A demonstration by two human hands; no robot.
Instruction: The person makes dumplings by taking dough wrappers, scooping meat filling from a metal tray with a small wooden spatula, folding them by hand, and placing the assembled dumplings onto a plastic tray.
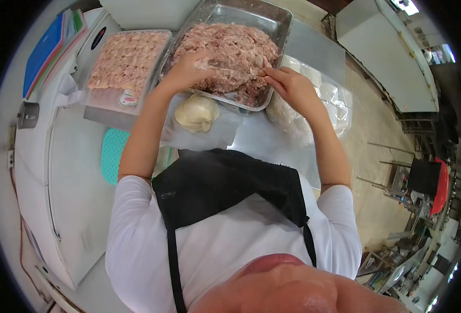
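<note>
A person in a white shirt and black apron [225, 182] fills the lower middle of the frame, both bare arms reaching up toward a deep metal tray [241, 12] at the top centre. A broad mound of ground meat [230, 44] takes up most of that tray and lies between the two hands.

In the upper left, a clear plastic container [106, 99] carries close rows of pale pieces [128, 58]. Right of the tray, a clear plastic bag [293, 119] holds round white pieces [330, 95]. A turquoise perforated item [112, 156] shows at centre left, and a pale, soft-looking lump [196, 113] sits just below the tray.

The left hand [193, 70] touches the meat's left side; its fingertips blend into the meat, so their grip cannot be told. The right hand [289, 84] has thumb and fingers drawn together at the meat's right edge; whether they pinch anything is unclear.
</note>
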